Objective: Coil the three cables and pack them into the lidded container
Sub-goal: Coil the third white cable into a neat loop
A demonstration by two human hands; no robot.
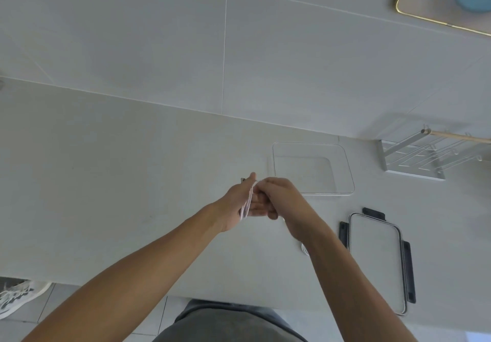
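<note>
A white cable (247, 202) is wound in loops around my left hand (236, 206), whose fingers stretch toward the wall. My right hand (279, 195) meets it from the right and pinches the cable near the left fingertips. A small dark connector end (242, 180) pokes out beyond the left hand. The clear container (348, 171) stands open just behind my right hand, with nothing visible inside it. Its lid (377, 259), clear with black clips, lies flat on the counter to the right. A bit of another white cable (305, 249) shows under my right forearm.
A white metal rack (414, 160) with a wooden rod stands by the wall at the right. A gold-rimmed mirror (425, 19) hangs on the tiled wall above. The counter's front edge runs below my arms, and a sneaker (18, 296) sits on the floor at the left.
</note>
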